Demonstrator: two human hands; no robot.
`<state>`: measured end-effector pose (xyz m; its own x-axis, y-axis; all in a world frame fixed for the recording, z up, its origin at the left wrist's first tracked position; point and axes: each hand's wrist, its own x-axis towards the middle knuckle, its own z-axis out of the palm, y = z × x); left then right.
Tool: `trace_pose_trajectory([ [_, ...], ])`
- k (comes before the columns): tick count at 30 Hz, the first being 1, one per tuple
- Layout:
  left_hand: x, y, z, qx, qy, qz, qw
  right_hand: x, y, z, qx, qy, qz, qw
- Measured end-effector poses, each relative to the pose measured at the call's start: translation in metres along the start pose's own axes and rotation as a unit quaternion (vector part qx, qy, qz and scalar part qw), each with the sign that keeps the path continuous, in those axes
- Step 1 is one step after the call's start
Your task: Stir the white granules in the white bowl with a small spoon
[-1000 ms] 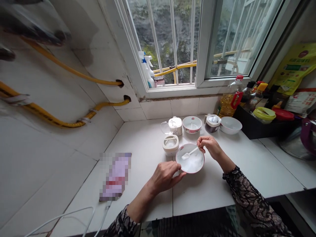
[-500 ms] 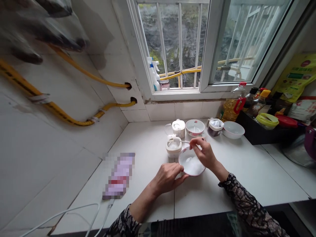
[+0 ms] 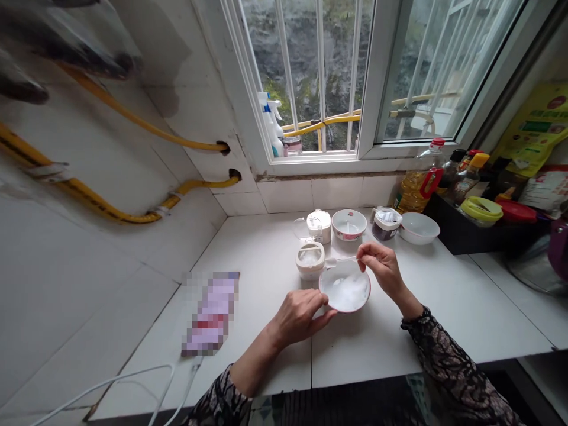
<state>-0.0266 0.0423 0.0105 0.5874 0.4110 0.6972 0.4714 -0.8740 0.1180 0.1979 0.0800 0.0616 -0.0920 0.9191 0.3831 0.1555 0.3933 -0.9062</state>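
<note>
My left hand (image 3: 302, 316) grips the near-left rim of a white bowl (image 3: 344, 299), its thumb at the edge and fingers beneath. White powder or grains lie inside the bowl. In my right hand (image 3: 380, 266) a small white spoon (image 3: 332, 262) is pinched by the handle, its head over the bowl's far-left rim. Just left of the bowl stands an open white seasoning jar (image 3: 309, 263) with white contents. A second white jar (image 3: 318, 225) with a clear lid tipped up is behind it. Beside that is a flowered bowl (image 3: 349, 226).
Farther right are a dark-filled jar (image 3: 385, 225) and a plain white bowl (image 3: 419, 229). An oil bottle (image 3: 419, 177) and a black box (image 3: 470, 231) of condiments stand by the window. A blurred purple object (image 3: 212, 313) with a cable lies left.
My right hand has moved the spoon rightward, from over the open jar to the bowl's rim. More white powder shows in the bowl. My left hand keeps its hold.
</note>
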Motion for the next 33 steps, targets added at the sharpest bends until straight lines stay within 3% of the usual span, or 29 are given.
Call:
trace_pose_trajectory([
  [4,0.000,0.000,0.000,-0.004,0.003,-0.001,1.000,0.005,0.002,-0.005,0.092,-0.022,0.091,0.991],
  [7,0.000,0.000,0.000,-0.003,0.000,-0.004,1.000,0.006,0.003,-0.007,0.065,-0.059,0.108,0.990],
  [10,0.000,0.000,-0.001,-0.002,-0.001,-0.004,1.000,0.004,0.005,-0.006,-0.072,-0.088,0.041,0.993],
  [13,0.000,0.001,0.000,-0.004,0.002,-0.005,1.000,0.001,0.007,-0.001,-0.220,-0.109,-0.068,0.967],
  [16,-0.001,0.000,0.000,-0.037,0.003,-0.026,0.999,-0.002,0.008,0.003,-0.279,-0.148,-0.114,0.942],
  [18,-0.001,-0.001,-0.001,-0.088,0.003,-0.079,0.993,-0.003,0.007,0.004,-0.292,-0.154,-0.120,0.936],
  [20,-0.001,-0.004,-0.003,-0.163,0.004,-0.171,0.972,-0.003,0.007,0.003,-0.296,-0.150,-0.118,0.936],
  [23,0.001,-0.011,-0.006,-0.289,0.012,-0.317,0.903,-0.002,0.006,0.001,-0.295,-0.145,-0.112,0.938],
  [25,0.002,-0.015,-0.008,-0.348,0.015,-0.375,0.859,-0.003,0.006,0.001,-0.293,-0.144,-0.111,0.939],
  [33,0.000,-0.025,-0.005,-0.454,0.035,-0.430,0.780,-0.004,0.006,0.002,-0.303,-0.137,-0.119,0.936],
])
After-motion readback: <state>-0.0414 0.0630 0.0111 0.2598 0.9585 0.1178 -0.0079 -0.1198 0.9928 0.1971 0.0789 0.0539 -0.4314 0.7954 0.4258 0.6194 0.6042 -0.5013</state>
